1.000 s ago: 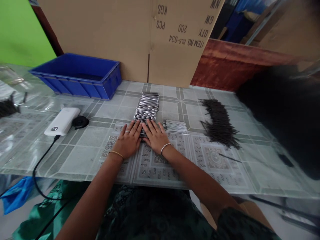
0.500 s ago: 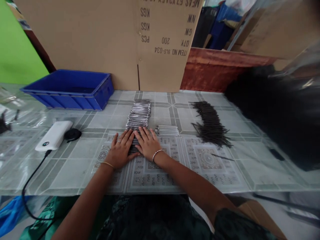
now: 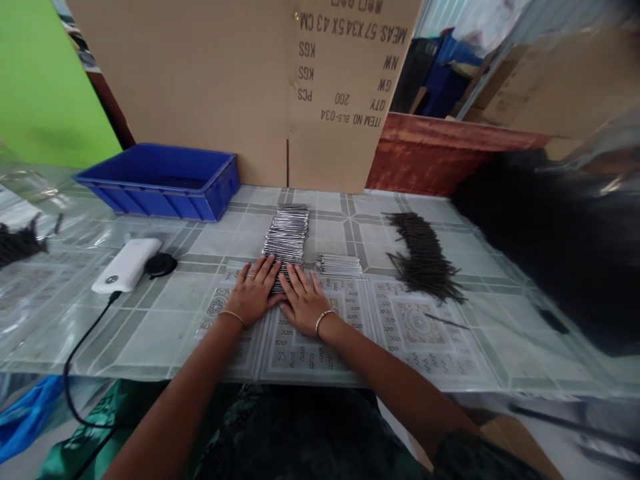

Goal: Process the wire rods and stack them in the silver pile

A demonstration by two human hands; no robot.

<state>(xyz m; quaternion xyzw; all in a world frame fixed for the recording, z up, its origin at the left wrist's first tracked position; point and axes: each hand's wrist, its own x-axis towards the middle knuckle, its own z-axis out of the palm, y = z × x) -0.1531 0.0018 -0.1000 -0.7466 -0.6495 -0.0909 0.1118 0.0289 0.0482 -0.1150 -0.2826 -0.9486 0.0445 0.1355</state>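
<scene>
A long row of shiny metal rods [image 3: 287, 235] lies on the patterned tablecloth in front of me. My left hand [image 3: 253, 291] rests flat on the left side of its near end, fingers extended. On the right side of the same end lies my right hand [image 3: 306, 300], its fingers spread. The thumbs are close together, and the palms hide part of the near rods. Just beyond my right hand is a smaller group of pale rods [image 3: 340, 265]. Farther right, a pile of dark thin sticks [image 3: 424, 257] lies on the cloth.
A blue bin [image 3: 163, 181] stands at the back left, near a white power bank [image 3: 127, 265] with a cable and a black round object [image 3: 161, 265]. Cardboard [image 3: 210, 80] rises behind the table [image 3: 150, 333]. A large black bundle [image 3: 560, 240] occupies the right.
The view has shifted, so the scene sits slightly lower and mostly farther right. Both hands stay flat at the row's near end, with less of the dark near rods showing between them.
</scene>
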